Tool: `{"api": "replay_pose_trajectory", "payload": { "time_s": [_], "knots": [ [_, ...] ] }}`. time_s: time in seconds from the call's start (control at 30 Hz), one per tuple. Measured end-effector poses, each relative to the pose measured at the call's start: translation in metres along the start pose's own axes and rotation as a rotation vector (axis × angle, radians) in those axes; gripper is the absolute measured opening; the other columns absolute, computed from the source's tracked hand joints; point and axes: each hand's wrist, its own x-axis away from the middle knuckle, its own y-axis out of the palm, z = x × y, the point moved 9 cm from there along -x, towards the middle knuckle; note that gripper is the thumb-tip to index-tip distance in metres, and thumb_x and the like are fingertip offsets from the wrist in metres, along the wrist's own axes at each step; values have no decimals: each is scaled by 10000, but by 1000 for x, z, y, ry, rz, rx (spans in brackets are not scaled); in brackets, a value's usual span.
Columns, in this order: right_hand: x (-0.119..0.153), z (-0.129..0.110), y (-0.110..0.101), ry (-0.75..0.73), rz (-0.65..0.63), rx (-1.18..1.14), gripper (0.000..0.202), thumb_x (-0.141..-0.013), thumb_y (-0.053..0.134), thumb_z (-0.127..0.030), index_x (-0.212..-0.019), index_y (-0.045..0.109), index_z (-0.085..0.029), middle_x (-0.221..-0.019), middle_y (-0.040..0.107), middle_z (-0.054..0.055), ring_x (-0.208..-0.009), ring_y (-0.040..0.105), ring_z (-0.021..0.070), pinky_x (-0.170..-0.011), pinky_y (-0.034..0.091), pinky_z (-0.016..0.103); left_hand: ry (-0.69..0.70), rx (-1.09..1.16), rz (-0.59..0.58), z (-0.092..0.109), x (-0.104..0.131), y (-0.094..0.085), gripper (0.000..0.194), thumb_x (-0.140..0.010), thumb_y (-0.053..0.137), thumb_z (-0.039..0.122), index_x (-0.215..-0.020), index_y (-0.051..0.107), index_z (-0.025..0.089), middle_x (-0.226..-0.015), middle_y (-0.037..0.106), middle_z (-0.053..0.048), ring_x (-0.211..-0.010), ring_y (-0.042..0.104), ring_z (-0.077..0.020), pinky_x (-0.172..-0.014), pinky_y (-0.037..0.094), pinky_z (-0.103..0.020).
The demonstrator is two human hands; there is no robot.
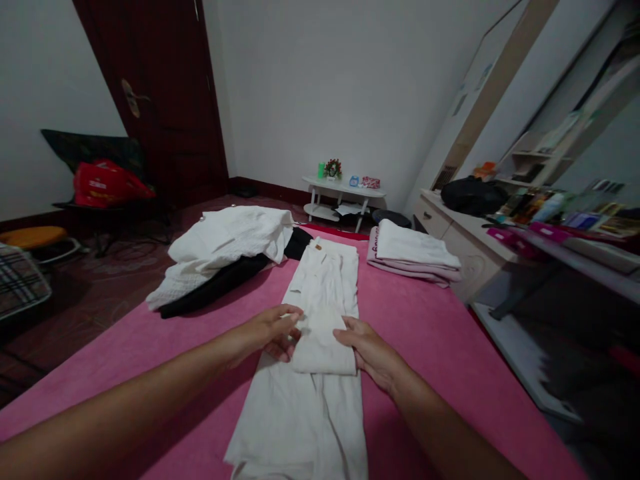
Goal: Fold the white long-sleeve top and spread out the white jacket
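Observation:
A long white garment [305, 413] lies lengthwise down the middle of a pink-covered bed [415, 347]. On top of it, between my hands, is a smaller folded white section [325, 343]. My left hand [284, 332] is at the left edge of that section, fingers bent and apart. At its right edge, my right hand [363, 347] grips the cloth, with the thumb on top and the other fingers partly hidden. Whether the section is part of the long garment cannot be made out.
White and black clothes [230, 243] are heaped at the bed's far left. Folded white and pink cloths [413, 250] lie at the far right. A small white table [345, 187] stands by the wall, and a cluttered dresser [465, 230] is on the right.

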Motion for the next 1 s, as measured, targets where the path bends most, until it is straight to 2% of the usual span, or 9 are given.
{"api": "replay_pose_trajectory", "payload": {
  "time_s": [0.1,0.23,0.33,0.43,0.5,0.67,0.83,0.93,1.0],
  "knots": [
    [-2,-7,-24,-124,99,151,463,-717,647,-311,-1160,568,-201,-952,684,59,-725,661,176,-634,537,306,191,-278,115,9,5,-15,495,-850,581,452,-1232,482,152,-1057,608,-120,-834,613,-176,-724,478,-297],
    [17,-41,-46,-522,214,801,460,-737,565,-128,-1176,614,-256,-1235,577,102,-1059,601,229,-901,499,421,502,-807,107,28,26,-16,288,-895,505,260,-1143,639,201,-1232,573,-125,-1148,511,-247,-998,391,-388],
    [34,-42,-38,-694,9,1172,544,-742,554,-55,-1213,619,-319,-1432,434,69,-1311,409,255,-1058,374,471,570,-1034,-10,26,42,-16,334,-919,450,209,-1188,642,254,-1339,513,-121,-1230,459,-263,-1038,364,-417],
    [50,-30,-28,-761,-209,1305,555,-774,622,-108,-1270,578,-355,-1494,368,51,-1371,330,263,-1076,354,477,629,-1087,-122,27,56,-13,327,-923,456,209,-1170,655,290,-1360,505,-104,-1259,445,-255,-1062,352,-420],
    [56,-23,-19,-791,-267,1349,487,-809,645,-199,-1264,583,-360,-1492,375,54,-1388,302,273,-1074,348,487,659,-1114,-191,28,62,-6,309,-915,488,240,-1163,656,315,-1370,505,-87,-1294,418,-261,-1094,315,-436],
    [51,-6,-1,-805,-345,1341,366,-891,525,-215,-1224,606,-342,-1417,483,43,-1374,341,244,-1082,305,515,706,-1117,-305,27,61,19,330,-953,397,320,-1156,651,260,-1325,546,-120,-1302,421,-256,-1100,299,-406],
    [64,-14,-1,-712,-271,1099,281,-930,449,-292,-1099,673,-293,-1135,692,48,-1105,614,207,-1061,342,449,697,-882,-356,40,78,47,458,-980,266,423,-1088,636,175,-1063,669,-152,-1100,578,-238,-1030,377,-359],
    [92,-16,7,-508,-307,924,408,-948,376,-448,-942,723,-232,-868,726,47,-805,672,183,-811,491,306,546,-746,-379,48,107,65,474,-968,301,479,-1017,635,146,-951,673,-132,-897,625,-203,-833,478,-261],
    [110,-15,16,-352,-350,831,494,-928,379,-534,-830,719,-189,-741,686,43,-688,635,167,-638,473,240,429,-668,-359,50,123,73,439,-944,384,501,-962,637,142,-912,664,-102,-814,607,-174,-720,477,-213]
  ]
}}
